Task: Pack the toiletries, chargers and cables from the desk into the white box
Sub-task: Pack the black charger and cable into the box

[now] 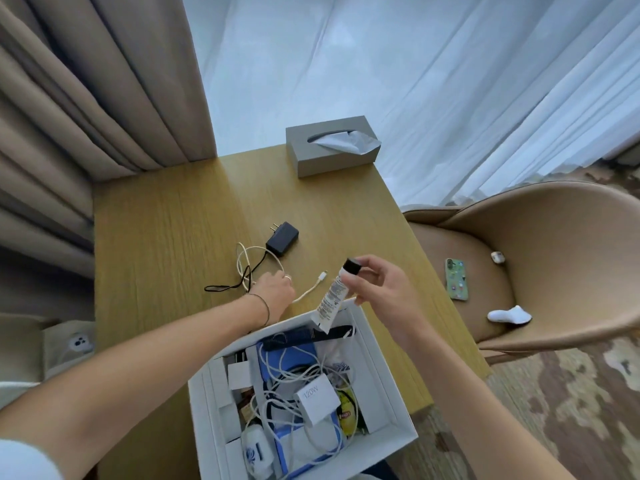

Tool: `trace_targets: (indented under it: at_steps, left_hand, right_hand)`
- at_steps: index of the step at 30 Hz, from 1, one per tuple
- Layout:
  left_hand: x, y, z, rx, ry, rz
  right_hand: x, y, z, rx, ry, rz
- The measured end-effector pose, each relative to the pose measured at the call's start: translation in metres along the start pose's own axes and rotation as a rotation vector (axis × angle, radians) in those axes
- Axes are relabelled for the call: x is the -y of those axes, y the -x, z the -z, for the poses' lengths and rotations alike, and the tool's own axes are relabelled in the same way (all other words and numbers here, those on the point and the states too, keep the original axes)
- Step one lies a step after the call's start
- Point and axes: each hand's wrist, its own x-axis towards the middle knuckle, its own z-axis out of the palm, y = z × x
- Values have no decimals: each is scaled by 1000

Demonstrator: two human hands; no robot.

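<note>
My right hand [375, 287] holds a white tube with a black cap [330, 301] by its top, hanging it over the far edge of the white box [391, 382]. My left hand [275, 289] rests on the desk with its fingers closed on a white cable [258, 263] whose plug end lies beside it. A black charger [282, 239] with a thin black cord lies just beyond. The box holds a black comb [308, 336], a white 120W charger [317, 398], white cables, blue packets and a yellow item.
A grey tissue box [330, 150] stands at the desk's far edge. To the right, a tan chair [540, 265] carries a phone [458, 279], a white sock [509, 315] and a small earbud case. Curtains hang behind and to the left.
</note>
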Motion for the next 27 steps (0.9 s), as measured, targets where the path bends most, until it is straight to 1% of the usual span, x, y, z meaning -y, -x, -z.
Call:
trace_targets:
  at_steps: [3, 6, 8, 11, 13, 15, 19, 21, 24, 27]
  left_hand:
    - [4, 1, 0, -30, 18, -15]
    - [12, 9, 8, -51, 86, -37]
    - [19, 18, 19, -70, 158, -41]
    - [29, 36, 37, -146, 228, -14]
    - [35, 50, 46, -203, 276, 4]
    - [42, 63, 53, -253, 328, 24]
    - [53, 86, 69, -340, 442, 76]
    - [57, 97, 80, -388, 539, 125]
    - [61, 114, 99, -472, 709, 218]
    - [58, 132, 120, -573, 928, 242]
  right_hand:
    - [-10, 13, -10, 115, 35, -41]
    - [-22, 22, -25, 205, 157, -49]
    - [-30, 28, -37, 236, 300, -31]
    - [-38, 35, -51, 241, 600, 59]
    - [-44, 36, -59, 269, 728, 91]
    - [-51, 37, -68, 289, 799, 117]
    - [-57, 41, -77, 319, 817, 137]
    - [-54, 42, -76, 301, 801, 143]
    - [-43, 41, -69, 203, 727, 235]
    - [-25, 37, -59, 86, 580, 279]
